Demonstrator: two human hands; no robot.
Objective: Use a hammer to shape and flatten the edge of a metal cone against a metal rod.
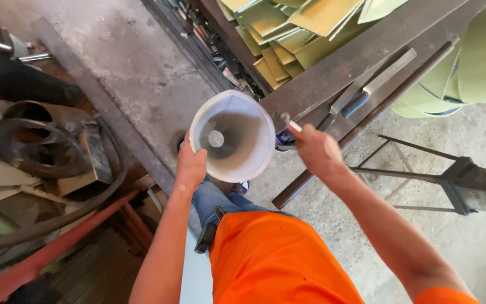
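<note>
I saw my left hand (189,163) gripping the metal cone's (232,136) rim and my right hand (317,151) clenching a hammer (283,120); a glancing strike could have hit my fingers.

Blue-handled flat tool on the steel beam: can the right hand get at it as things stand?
Probably yes: the blue-handled tool lies uncovered just beyond the right hand, though that hand already grips a small hammer.

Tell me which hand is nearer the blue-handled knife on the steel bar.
Right. The right hand, gripping a small hammer, is just below-left of the knife. The left hand holds the metal cone, on the cone's far side from the knife.
</note>
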